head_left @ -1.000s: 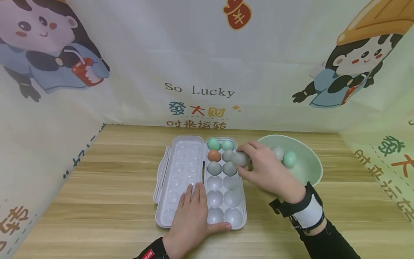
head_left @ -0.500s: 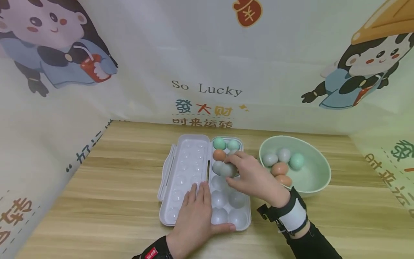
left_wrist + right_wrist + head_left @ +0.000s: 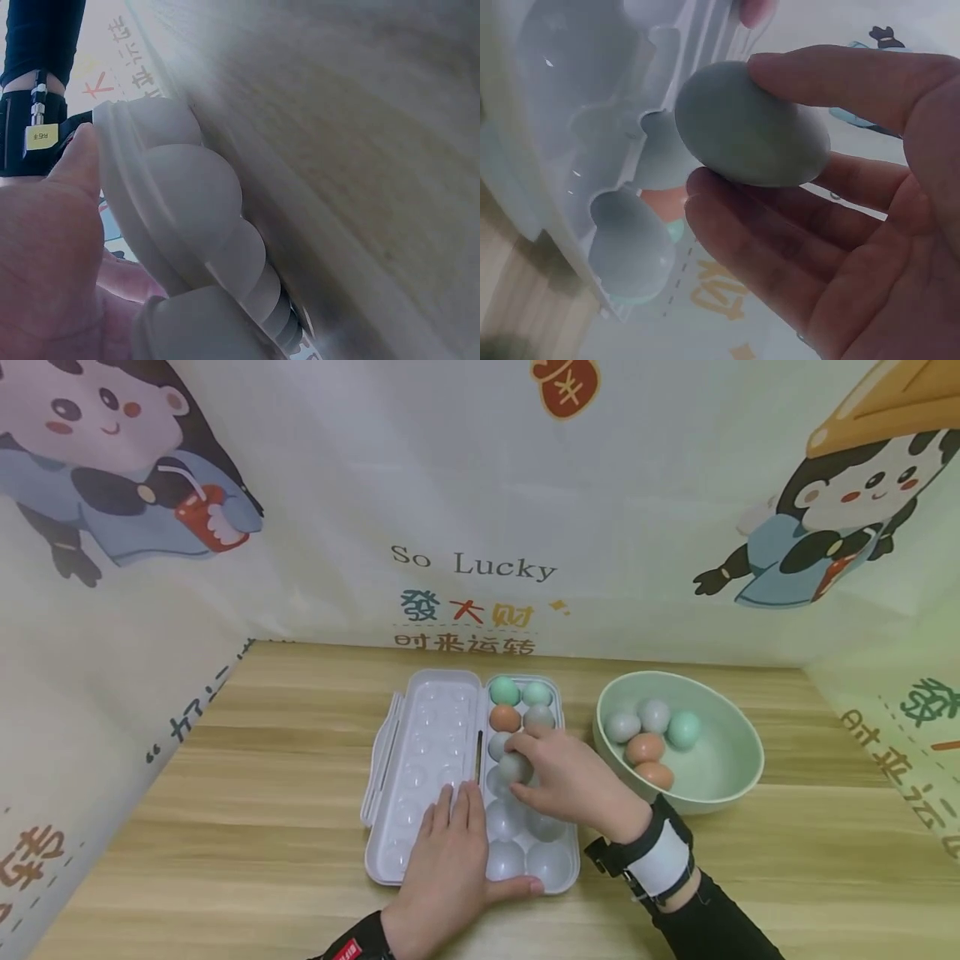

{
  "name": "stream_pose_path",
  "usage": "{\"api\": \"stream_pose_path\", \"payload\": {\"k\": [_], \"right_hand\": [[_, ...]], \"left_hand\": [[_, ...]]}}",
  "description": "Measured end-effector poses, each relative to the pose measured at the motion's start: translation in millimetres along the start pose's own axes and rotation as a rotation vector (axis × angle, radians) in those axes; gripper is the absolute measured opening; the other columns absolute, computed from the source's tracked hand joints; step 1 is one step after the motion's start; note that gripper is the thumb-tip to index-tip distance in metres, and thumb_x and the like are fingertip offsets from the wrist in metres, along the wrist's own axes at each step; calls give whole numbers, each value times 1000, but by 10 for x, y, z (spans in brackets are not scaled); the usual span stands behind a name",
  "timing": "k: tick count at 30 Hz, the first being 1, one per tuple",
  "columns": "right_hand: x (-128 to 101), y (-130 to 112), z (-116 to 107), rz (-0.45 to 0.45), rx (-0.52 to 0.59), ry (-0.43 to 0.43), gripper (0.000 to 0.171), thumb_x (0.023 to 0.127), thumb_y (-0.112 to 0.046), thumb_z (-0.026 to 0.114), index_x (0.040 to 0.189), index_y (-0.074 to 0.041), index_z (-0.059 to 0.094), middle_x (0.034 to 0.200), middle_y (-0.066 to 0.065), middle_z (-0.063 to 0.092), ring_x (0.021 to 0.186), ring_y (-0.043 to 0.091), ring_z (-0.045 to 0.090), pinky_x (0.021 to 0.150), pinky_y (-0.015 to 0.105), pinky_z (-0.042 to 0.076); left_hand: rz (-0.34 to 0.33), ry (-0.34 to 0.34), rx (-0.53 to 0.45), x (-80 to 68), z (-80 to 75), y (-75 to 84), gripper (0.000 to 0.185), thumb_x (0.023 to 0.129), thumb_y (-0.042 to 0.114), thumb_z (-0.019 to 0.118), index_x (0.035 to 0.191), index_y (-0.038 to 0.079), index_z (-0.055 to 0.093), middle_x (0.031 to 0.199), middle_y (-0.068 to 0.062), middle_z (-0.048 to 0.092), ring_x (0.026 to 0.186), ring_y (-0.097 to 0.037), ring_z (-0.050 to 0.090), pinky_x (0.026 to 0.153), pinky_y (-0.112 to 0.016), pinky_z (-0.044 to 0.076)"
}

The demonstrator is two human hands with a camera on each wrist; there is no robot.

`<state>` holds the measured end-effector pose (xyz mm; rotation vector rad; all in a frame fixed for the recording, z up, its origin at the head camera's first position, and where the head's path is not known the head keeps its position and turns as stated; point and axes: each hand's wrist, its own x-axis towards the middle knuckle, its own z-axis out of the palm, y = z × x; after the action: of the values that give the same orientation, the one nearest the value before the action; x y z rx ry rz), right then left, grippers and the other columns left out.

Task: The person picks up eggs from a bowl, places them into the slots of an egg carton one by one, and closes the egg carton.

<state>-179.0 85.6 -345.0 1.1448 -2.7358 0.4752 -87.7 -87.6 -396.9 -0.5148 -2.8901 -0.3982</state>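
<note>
— What blocks the egg tray (image 3: 558, 868)?
— The left hand (image 3: 450, 852) lies over its near left edge; the right hand (image 3: 566, 777) with a grey egg (image 3: 516, 767) hangs above the middle cups.
— Free cups?
— The two nearest rows stand open; the far rows hold eggs.
— And the bowl (image 3: 738, 777)?
— Open from above, with bare wood between it and the tray.

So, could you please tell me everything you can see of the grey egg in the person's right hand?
The grey egg is a smooth, matt, pale grey-green oval with no visible cracks or marks. The right hand pinches it between thumb and fingers, as the right wrist view shows plainly. It is held over the left column of the egg tray, just below the eggs already seated at the far end. Whether it already touches a cup cannot be told.
</note>
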Motion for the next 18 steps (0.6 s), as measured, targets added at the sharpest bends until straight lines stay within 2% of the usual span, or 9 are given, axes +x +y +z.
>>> {"api": "stream_pose_path", "payload": {"k": [5,12,18], "right_hand": [[-3,5,49,-3,-22,-16,36,78,-21,81,108,-6,68,93,1,64,74,14,59,65,31,51],[-5,10,96,-16,-18,-43,39,76,-18,84,110,-5,68,100,4,66,84,17,62,70,34,52],[17,-8,151,-21,-15,-55,37,78,-18,83,109,-4,68,99,6,66,85,19,62,71,35,52]], "left_hand": [[-4,4,-3,-16,20,4,126,67,84,60,138,-19,39,136,-36,45,129,-50,40,101,-57,36],[2,16,16,-25,17,20,126,67,84,59,137,-19,40,135,-35,47,129,-49,41,101,-56,36],[1,18,9,-39,8,4,125,68,84,59,137,-19,40,136,-34,46,128,-49,42,101,-55,37]]}}
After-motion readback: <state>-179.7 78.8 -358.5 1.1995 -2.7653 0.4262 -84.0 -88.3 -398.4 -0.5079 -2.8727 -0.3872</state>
